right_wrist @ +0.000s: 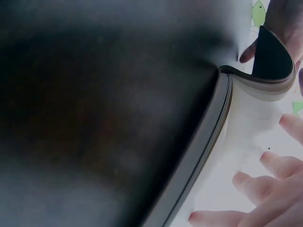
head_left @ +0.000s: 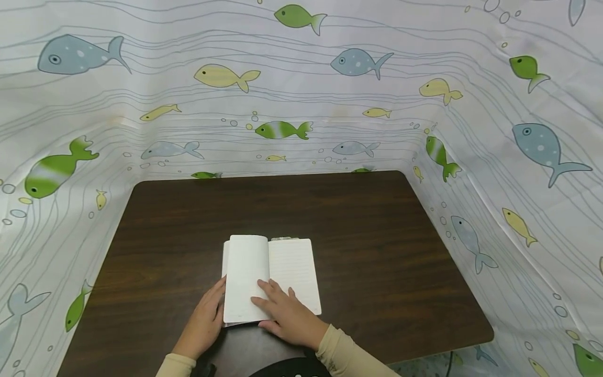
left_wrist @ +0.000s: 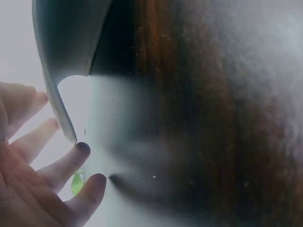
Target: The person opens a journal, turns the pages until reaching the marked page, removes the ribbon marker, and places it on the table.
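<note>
A lined notebook (head_left: 294,267) lies spread on the table near its front edge, its left side lifted in a curve. My left hand (head_left: 203,317) is at the notebook's left edge, fingers extended. In the left wrist view its fingertips meet the raised dark cover (left_wrist: 66,42), and the thumb is hidden. My right hand (head_left: 294,317) rests with spread fingers on the blank left page (head_left: 247,262), close to the fold. The right wrist view shows these fingers (right_wrist: 251,187) over the white paper, with the dark cover curling up beyond them.
The dark wood-grain table (head_left: 377,251) has rounded corners. A white fish-print sheet (head_left: 301,99) surrounds it at the back and sides. A small greyish piece (head_left: 285,239) shows at the notebook's top edge. Something black (head_left: 289,368) sits at the bottom, between the forearms.
</note>
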{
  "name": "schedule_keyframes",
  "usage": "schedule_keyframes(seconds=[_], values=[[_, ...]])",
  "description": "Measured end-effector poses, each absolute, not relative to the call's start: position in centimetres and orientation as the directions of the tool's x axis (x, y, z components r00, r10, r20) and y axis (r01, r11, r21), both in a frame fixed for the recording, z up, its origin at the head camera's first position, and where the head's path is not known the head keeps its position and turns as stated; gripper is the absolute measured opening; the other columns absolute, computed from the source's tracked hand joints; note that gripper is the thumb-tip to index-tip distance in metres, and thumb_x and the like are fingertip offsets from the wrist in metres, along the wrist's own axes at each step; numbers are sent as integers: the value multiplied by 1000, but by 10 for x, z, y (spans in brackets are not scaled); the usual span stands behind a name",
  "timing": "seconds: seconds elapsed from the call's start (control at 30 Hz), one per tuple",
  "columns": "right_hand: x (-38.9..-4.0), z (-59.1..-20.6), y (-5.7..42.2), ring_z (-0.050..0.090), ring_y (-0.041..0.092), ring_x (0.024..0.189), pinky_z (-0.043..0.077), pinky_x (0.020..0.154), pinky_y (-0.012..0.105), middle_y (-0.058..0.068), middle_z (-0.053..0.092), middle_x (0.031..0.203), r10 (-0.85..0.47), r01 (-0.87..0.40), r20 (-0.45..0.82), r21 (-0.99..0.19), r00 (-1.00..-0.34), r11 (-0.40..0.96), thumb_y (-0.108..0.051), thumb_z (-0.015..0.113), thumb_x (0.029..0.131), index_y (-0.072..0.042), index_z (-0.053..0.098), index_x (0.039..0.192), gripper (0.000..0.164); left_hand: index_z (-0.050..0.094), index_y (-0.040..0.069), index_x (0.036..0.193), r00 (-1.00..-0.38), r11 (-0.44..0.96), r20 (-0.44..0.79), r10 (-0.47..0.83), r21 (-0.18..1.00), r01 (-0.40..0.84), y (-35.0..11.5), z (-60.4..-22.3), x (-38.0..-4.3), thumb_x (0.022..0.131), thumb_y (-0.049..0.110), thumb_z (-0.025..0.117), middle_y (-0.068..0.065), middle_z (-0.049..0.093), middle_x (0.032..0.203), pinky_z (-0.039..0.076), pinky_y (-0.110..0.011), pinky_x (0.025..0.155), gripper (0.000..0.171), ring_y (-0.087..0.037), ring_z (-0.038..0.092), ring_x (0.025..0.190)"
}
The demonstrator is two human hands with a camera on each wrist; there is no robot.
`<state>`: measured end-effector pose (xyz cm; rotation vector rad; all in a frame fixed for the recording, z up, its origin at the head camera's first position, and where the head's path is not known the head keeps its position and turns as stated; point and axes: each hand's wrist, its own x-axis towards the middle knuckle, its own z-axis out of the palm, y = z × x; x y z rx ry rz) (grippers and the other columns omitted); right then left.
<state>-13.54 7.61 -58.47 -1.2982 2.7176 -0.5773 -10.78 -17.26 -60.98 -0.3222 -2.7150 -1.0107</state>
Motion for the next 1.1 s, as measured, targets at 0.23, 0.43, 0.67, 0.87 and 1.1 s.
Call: schedule_keyframes(seconds=[0.23, 0.43, 0.67, 0.87, 1.1], values=[[-135, -584, 74, 29, 33, 143, 44, 94, 63, 3, 25, 159, -768, -749, 107, -342, -631, 568, -44, 43, 101, -26, 41, 147, 49, 39, 10, 146, -975, 681, 217, 53, 707, 194, -175, -608, -107, 103, 14, 45, -14, 49, 143, 37, -24, 102, 44, -32, 48, 128], [-136, -584, 73, 30, 33, 143, 44, 92, 65, 1, 23, 160, -773, -747, 83, -341, -628, 570, -43, 42, 102, -27, 39, 148, 49, 29, 16, 151, -981, 693, 180, 67, 699, 176, -177, -610, -106, 99, 26, 55, -16, 44, 148, 42, -34, 103, 59, -35, 48, 129], [-141, -579, 79, 33, 33, 141, 43, 95, 63, 3, 28, 158, -786, -746, 98, -404, -610, 529, -34, 48, 101, -25, 41, 146, 46, 52, 15, 139, -962, 761, 225, 153, 594, 260, -175, -615, -107, 80, 36, 76, -17, 38, 152, 43, -62, 92, 67, -39, 49, 127], [-152, -584, 97, 32, 26, 142, 43, 105, 43, 10, 28, 157, -763, -720, 88, -414, -641, 557, -27, 58, 98, -20, 41, 147, 52, 57, 11, 134, -952, 782, 269, 148, 558, 279, -173, -615, -108, 74, 35, 81, -19, 37, 150, 43, -59, 94, 69, -40, 44, 129], [-172, -594, 129, 21, 35, 145, 33, 111, 47, 16, 22, 159, -692, -628, -46, -380, -720, 679, -34, 78, 79, -15, 38, 148, 82, 58, 9, 133, -951, 778, 272, 150, 561, 283, -174, -615, -108, 73, 35, 82, -18, 39, 149, 43, -56, 95, 69, -39, 43, 129]])
